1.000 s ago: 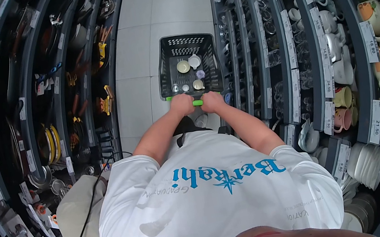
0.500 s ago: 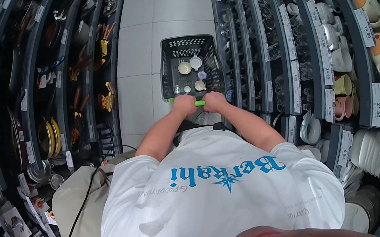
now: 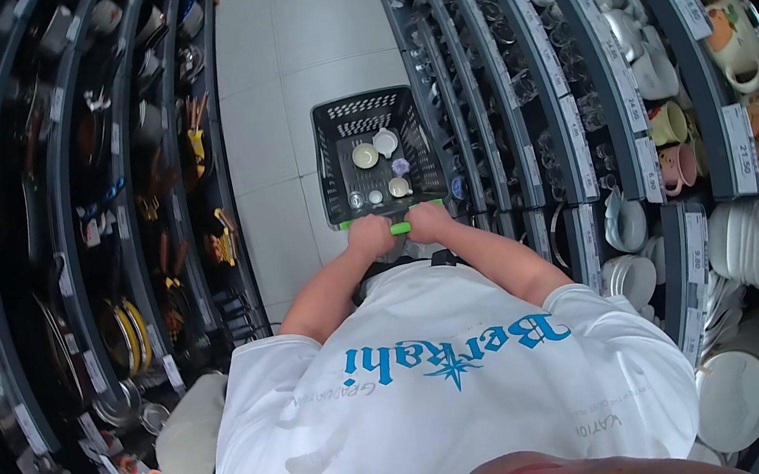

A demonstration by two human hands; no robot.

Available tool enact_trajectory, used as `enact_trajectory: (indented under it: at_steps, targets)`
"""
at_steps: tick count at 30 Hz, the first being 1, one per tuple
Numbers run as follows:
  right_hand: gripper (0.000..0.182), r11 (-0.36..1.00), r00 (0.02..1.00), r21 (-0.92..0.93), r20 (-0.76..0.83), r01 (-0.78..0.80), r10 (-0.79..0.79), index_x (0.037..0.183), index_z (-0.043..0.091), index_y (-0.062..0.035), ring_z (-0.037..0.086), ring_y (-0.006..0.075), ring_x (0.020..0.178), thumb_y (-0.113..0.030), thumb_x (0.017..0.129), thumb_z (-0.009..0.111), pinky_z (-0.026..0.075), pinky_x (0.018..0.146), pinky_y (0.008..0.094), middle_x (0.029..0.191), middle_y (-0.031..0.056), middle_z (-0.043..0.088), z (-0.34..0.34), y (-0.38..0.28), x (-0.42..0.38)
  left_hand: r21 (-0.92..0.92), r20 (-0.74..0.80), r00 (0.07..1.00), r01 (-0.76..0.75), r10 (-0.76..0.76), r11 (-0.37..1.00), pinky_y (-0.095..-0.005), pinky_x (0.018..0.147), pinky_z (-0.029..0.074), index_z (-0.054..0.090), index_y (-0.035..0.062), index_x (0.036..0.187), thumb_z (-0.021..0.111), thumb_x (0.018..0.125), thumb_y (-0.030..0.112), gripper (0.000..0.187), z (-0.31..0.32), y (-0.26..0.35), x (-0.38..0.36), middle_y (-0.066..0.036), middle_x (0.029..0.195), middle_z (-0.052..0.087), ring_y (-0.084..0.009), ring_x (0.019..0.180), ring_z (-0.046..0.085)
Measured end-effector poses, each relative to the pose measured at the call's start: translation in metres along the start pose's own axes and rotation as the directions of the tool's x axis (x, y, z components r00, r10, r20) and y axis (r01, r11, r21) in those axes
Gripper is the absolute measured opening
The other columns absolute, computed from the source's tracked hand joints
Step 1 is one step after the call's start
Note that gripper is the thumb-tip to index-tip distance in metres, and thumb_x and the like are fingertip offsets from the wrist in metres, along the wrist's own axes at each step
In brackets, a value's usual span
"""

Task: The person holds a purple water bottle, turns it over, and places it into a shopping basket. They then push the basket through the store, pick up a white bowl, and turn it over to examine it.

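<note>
The fingers of the left hand (image 3: 369, 236) and of the right hand (image 3: 427, 222) are curling tightly around the bright green plastic push handle (image 3: 399, 226) of a dark grey perforated plastic shopping cart basket (image 3: 333, 166), one hand to each side of the bar's middle and nearly touching. The basket is standing on the pale tiled aisle floor (image 3: 275, 103) just beyond the hands, close against the right-hand shelving. Inside it are lying several small pieces of tableware: a cream round cup (image 3: 365, 155) and a white jug-like piece (image 3: 386, 141) at the far end, and a pale cup (image 3: 399, 187) with some small glass pieces at the near end; what exactly the smallest ones are is too small to tell. On the right, dark shelves (image 3: 572, 117) are carrying glassware, mugs, teapots and a stack of white plates (image 3: 752, 244); on the left, shelves (image 3: 135, 229) are holding pans and kitchen tools. Judging from this, some gathering is already done, since several pieces are sitting in the basket, yet much of its floor is showing bare, and both hands are occupied with the handle rather than reaching for any shelf.
</note>
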State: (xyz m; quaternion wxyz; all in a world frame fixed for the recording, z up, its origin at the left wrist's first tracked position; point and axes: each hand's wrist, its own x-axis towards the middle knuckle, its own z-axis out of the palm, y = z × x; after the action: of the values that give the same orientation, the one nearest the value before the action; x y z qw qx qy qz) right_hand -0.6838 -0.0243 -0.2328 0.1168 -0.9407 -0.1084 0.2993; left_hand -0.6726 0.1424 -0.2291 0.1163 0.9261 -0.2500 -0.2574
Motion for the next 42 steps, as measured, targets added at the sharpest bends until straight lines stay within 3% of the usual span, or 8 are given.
enact_trajectory:
  at_steps: [16,27,34,42]
  targets:
    - [0.021,0.994,0.991,0.021,0.075,0.107,-0.108,0.083,0.070,-0.0127,0.065,0.0309,0.085,-0.029,0.070,0.063,0.052,0.074,0.0444,0.087,0.0119,0.068,-0.006,0.007,0.007,0.003,0.014,1.000,-0.027,0.027,1.000,-0.0440,0.071,0.053,0.069,0.0102,0.080,0.059,0.073,0.027,0.021,-0.005,-0.005,0.004,-0.015,0.081,0.068,-0.0321,0.077,0.066]
    - [0.021,0.993,0.994,0.059,-0.018,0.106,-0.105,0.078,0.070,-0.0132,0.065,0.0323,0.078,-0.029,0.069,0.060,0.052,0.070,0.0452,0.079,0.0132,0.067,-0.018,0.010,0.019,-0.024,0.059,0.997,-0.048,0.050,0.999,-0.0454,0.073,0.053,0.067,0.0091,0.084,0.059,0.076,0.029,0.023,-0.015,-0.014,0.025,-0.017,0.083,0.067,-0.0343,0.078,0.065]
    - [0.021,0.997,0.997,0.025,-0.010,0.080,-0.079,0.078,0.070,-0.0149,0.066,0.0304,0.079,-0.032,0.068,0.060,0.052,0.069,0.0444,0.079,0.0108,0.068,-0.023,0.011,0.036,-0.054,0.147,0.976,-0.155,0.161,0.986,-0.0452,0.074,0.052,0.066,0.0064,0.084,0.060,0.076,0.029,0.025,-0.035,-0.026,0.041,-0.019,0.083,0.066,-0.0356,0.078,0.065]
    - [0.025,0.997,1.000,0.073,-0.017,0.012,-0.011,0.080,0.069,-0.0156,0.065,0.0306,0.081,-0.036,0.069,0.062,0.052,0.069,0.0448,0.081,0.0104,0.067,-0.025,0.006,0.050,-0.076,0.139,0.949,-0.276,0.284,0.958,-0.0455,0.071,0.052,0.066,0.0052,0.081,0.059,0.076,0.030,0.026,-0.053,-0.043,0.054,-0.019,0.079,0.066,-0.0367,0.075,0.064]
